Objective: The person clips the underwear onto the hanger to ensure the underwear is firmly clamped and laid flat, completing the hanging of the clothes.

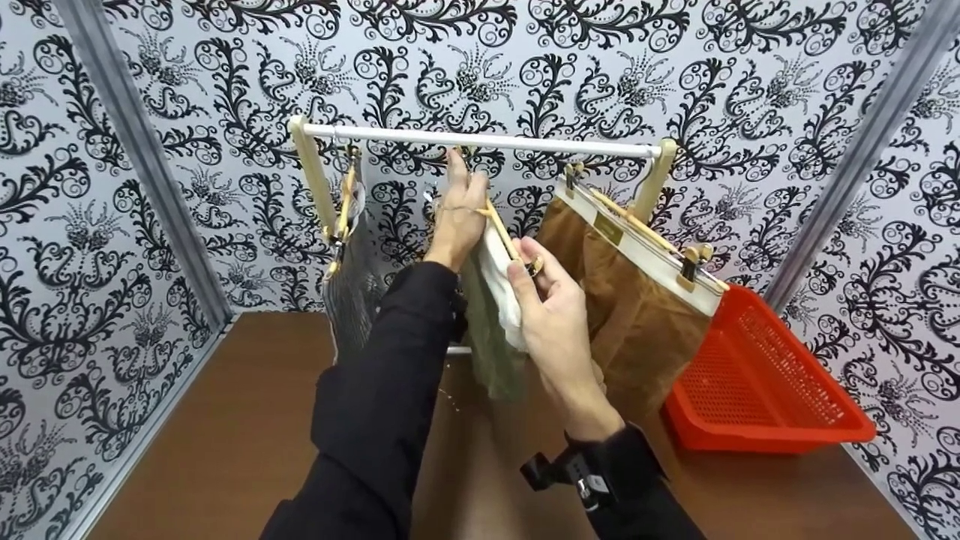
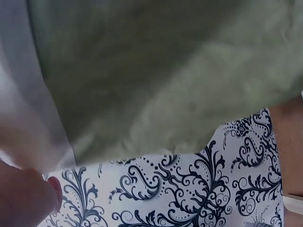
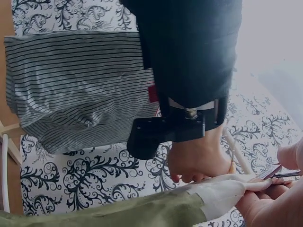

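Note:
Green shorts (image 1: 491, 337) with a white waistband hang from a wooden clip hanger (image 1: 501, 229) at the middle of the rack. My left hand (image 1: 459, 217) holds the far part of this hanger, just below the white rail; its fingertips are partly hidden. My right hand (image 1: 555, 307) pinches the near end of the hanger at its clip (image 1: 535, 265), with the waistband beside the fingers. In the right wrist view, fingers (image 3: 279, 203) of the right hand lie against the clip and the white waistband (image 3: 220, 196). The green cloth (image 2: 156, 94) fills much of the left wrist view.
A white rail (image 1: 480, 140) on wooden posts bears the hangers. Brown shorts (image 1: 622, 300) on another clip hanger hang at the right, and a striped grey garment (image 3: 80, 85) at the left. A red basket (image 1: 765, 382) stands on the brown table (image 1: 225, 435) at the right.

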Available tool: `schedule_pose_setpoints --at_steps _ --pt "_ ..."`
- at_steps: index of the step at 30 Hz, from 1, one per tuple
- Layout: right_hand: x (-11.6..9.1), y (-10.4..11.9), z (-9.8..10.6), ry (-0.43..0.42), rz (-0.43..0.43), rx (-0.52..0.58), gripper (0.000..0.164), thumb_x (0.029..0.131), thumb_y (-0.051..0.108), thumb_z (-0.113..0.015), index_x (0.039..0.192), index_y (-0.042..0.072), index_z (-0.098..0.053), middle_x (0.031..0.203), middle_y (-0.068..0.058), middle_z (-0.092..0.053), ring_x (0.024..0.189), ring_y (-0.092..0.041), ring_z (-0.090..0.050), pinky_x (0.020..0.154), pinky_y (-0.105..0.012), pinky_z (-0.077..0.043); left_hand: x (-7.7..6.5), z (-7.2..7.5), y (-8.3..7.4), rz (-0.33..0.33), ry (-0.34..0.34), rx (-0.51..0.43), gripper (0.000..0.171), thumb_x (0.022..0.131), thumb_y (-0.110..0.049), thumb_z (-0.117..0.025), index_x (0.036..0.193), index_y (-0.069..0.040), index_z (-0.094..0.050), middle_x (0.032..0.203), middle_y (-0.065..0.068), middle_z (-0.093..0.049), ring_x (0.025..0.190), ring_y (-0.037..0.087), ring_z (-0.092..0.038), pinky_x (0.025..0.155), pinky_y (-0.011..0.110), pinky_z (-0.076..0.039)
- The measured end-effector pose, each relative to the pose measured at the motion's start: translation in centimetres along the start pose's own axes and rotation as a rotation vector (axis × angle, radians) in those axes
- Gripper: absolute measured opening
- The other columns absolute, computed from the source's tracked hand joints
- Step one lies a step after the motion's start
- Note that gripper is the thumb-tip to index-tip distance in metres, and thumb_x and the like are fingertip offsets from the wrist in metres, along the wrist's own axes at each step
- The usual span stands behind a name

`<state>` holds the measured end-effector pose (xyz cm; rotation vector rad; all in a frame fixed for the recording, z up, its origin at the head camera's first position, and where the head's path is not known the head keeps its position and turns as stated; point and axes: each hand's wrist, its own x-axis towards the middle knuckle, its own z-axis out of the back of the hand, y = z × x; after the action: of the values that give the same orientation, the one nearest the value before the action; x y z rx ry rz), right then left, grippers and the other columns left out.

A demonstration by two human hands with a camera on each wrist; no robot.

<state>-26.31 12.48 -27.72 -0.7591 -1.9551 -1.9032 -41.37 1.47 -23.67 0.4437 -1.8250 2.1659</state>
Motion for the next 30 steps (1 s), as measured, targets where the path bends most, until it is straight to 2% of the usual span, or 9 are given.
schedule_pose_setpoints --at_steps 1,4,8,11,13,17,20,24,30 --pt "0.1 0.0 0.0 -0.004 0.005 0.001 0.042 0.103 0.01 -0.06 0.141 -0.006 -0.054 0.136 -0.017 -0.063 0.107 -0.031 -0.066 0.082 -0.032 -0.057 0.1 -0.2 -0.1 0.006 -0.008 0.017 0.073 0.107 -0.046 -0.034 0.162 -0.021 0.007 0.168 -0.007 0.008 0.152 0.007 0.006 0.118 0.026 0.009" --pt "0.2 -0.1 0.0 -0.02 0.004 0.013 0.041 0.102 0.009 -0.06 0.139 -0.007 -0.054 0.135 -0.017 -0.063 0.114 -0.028 -0.064 0.092 -0.032 -0.054 0.2 -0.6 -0.6 0.027 -0.039 0.105 0.071 0.107 -0.045 -0.032 0.163 -0.017 0.002 0.168 -0.005 0.006 0.153 0.011 0.006 0.118 0.034 0.013" --pt "0.3 0.1 -0.2 -0.037 -0.02 0.006 0.041 0.103 0.011 -0.06 0.14 -0.005 -0.055 0.133 -0.017 -0.064 0.111 -0.03 -0.066 0.089 -0.034 -0.055 0.4 -1.1 -1.3 0.003 -0.067 0.218 0.068 0.108 -0.041 -0.031 0.162 -0.01 -0.004 0.169 0.005 0.0 0.154 0.016 0.0 0.121 0.043 0.008" --pt "0.4 0.2 -0.4 -0.045 -0.029 -0.008 0.042 0.103 0.013 -0.061 0.14 -0.004 -0.055 0.131 -0.019 -0.065 0.105 -0.033 -0.067 0.082 -0.038 -0.058 0.6 -1.4 -1.8 0.01 -0.059 0.231 0.068 0.108 -0.038 -0.032 0.161 -0.007 -0.005 0.169 0.008 0.001 0.153 0.016 0.002 0.121 0.04 0.008" --pt "0.5 0.3 -0.5 -0.051 -0.032 -0.017 0.042 0.103 0.014 -0.061 0.141 -0.003 -0.055 0.127 -0.02 -0.066 0.1 -0.035 -0.068 0.077 -0.041 -0.058 0.7 -1.6 -2.1 0.025 -0.045 0.198 0.068 0.108 -0.038 -0.032 0.161 -0.006 -0.005 0.169 0.008 0.002 0.153 0.015 0.002 0.12 0.036 0.01" --pt "1.0 0.5 -0.6 -0.068 -0.034 -0.018 0.042 0.103 0.014 -0.06 0.141 -0.003 -0.055 0.125 -0.021 -0.067 0.099 -0.033 -0.068 0.076 -0.037 -0.058 0.8 -2.0 -2.4 0.036 -0.013 0.175 0.067 0.107 -0.04 -0.026 0.161 -0.007 -0.005 0.169 0.006 0.002 0.153 0.013 0.003 0.119 0.038 0.012" --pt "1.6 0.3 -0.9 -0.074 -0.052 0.004 0.044 0.103 0.014 -0.06 0.143 -0.003 -0.053 0.13 -0.02 -0.065 0.107 -0.027 -0.067 0.085 -0.032 -0.056 0.7 -2.3 -2.3 0.03 0.019 0.192 0.067 0.107 -0.042 -0.02 0.162 -0.008 -0.003 0.169 0.005 0.004 0.153 0.013 0.004 0.119 0.039 0.012" --pt "2.1 -0.2 -1.1 -0.092 -0.07 0.026 0.047 0.104 0.015 -0.059 0.145 -0.004 -0.05 0.133 -0.018 -0.063 0.113 -0.025 -0.065 0.095 -0.033 -0.053 0.4 -3.0 -2.1 0.008 0.062 0.16 0.066 0.108 -0.042 -0.016 0.161 -0.006 0.0 0.169 0.005 0.005 0.153 0.012 0.004 0.118 0.026 0.007" --pt "2.3 -0.5 -1.3 -0.062 -0.046 0.016 0.049 0.104 0.016 -0.058 0.146 -0.007 -0.046 0.139 -0.02 -0.058 0.122 -0.029 -0.061 0.1 -0.031 -0.05 0.2 -2.9 -1.3 0.026 0.055 -0.008 0.066 0.109 -0.045 -0.017 0.162 -0.008 0.0 0.169 0.001 0.003 0.153 0.011 0.003 0.116 0.019 0.004"
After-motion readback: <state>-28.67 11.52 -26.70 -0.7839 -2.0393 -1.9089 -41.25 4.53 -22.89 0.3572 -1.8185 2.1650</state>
